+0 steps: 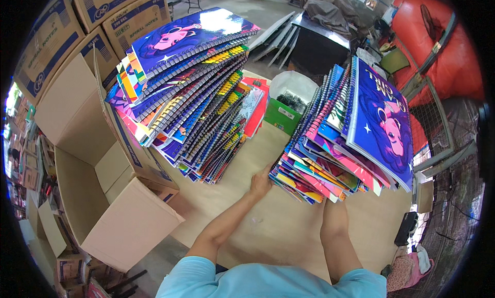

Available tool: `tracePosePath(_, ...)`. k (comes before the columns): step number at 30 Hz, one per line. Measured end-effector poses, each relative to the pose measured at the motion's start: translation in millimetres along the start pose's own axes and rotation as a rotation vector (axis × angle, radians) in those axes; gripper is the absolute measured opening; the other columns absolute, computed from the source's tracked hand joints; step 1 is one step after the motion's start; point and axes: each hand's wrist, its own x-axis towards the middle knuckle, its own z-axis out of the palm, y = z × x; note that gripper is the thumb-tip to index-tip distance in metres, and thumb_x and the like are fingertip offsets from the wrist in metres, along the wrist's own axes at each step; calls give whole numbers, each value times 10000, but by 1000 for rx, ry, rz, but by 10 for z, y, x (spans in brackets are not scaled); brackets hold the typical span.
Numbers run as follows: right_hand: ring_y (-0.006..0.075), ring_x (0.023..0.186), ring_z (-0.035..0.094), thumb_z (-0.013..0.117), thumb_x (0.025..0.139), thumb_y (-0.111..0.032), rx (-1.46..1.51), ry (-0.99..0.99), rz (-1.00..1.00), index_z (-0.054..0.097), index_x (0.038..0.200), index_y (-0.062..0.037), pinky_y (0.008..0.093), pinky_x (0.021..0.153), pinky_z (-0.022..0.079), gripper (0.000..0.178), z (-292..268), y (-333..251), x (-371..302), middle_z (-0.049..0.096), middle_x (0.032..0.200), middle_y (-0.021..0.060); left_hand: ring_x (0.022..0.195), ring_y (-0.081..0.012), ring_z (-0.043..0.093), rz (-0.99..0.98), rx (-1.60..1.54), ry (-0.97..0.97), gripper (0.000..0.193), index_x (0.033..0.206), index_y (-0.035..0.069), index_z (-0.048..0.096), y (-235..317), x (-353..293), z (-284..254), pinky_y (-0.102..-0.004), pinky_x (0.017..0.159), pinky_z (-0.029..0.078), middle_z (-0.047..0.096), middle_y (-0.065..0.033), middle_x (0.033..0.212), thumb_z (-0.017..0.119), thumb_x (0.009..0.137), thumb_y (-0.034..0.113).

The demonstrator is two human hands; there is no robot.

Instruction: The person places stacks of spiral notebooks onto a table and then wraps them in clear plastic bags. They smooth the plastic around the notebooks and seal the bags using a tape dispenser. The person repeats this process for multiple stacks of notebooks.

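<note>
A tall, leaning stack of spiral notebooks [330, 143] with bright covers stands in front of me on the right; a purple cover with a pink-faced figure tops it. My left hand [262, 181] grips its lower left corner, the fingertips hidden by the notebooks. Under the stack's near edge goes my right forearm [335, 220]; the notebooks hide that hand's fingers, so its grip does not show. Further left rises a second, taller stack of spiral notebooks [191, 97], its wire bindings turned toward the right and no hand on it.
Left of the tan table [247, 231] an open cardboard box [121, 220] stands with its flaps out. Closed cartons [136, 27] are piled behind it. Between the stacks sits a green and white container [284, 115]. A large red cushion-like object [438, 45] lies at the far right.
</note>
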Motion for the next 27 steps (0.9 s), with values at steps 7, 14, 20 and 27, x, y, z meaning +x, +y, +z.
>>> tracePosePath(7,170,989,539,468,942,-435,5,15,-31,518,1129,-44,334,830,449,436,21,-20,99,566,1088,87,1065,-393,561,-1,-147,-7,757,1346,56,373,107,-66,-71,-420,874,472,581,-228,1154,702,669,-30)
tracePosePath(14,158,956,557,472,950,-410,-25,227,-227,526,1110,-47,311,805,469,401,137,-8,-20,580,1061,80,1138,-194,495,-510,-525,343,445,1284,9,462,56,-1185,-607,-290,946,406,520,-100,1238,591,881,147)
tracePosePath(20,148,882,578,480,952,-403,-213,-74,-244,562,1061,-40,288,766,483,389,1285,657,-1404,595,985,70,1221,-201,395,-358,-895,1012,603,1417,41,290,-891,-764,-1561,-330,1040,289,421,-110,1341,306,990,466)
tracePosePath(27,201,1215,448,381,932,-583,-162,-212,-179,496,1270,-84,383,1014,327,614,3327,1033,172,520,1275,94,1271,-267,388,-182,-1418,674,637,1429,76,277,-1870,-36,-1837,-411,1073,315,360,-97,1426,254,978,526)
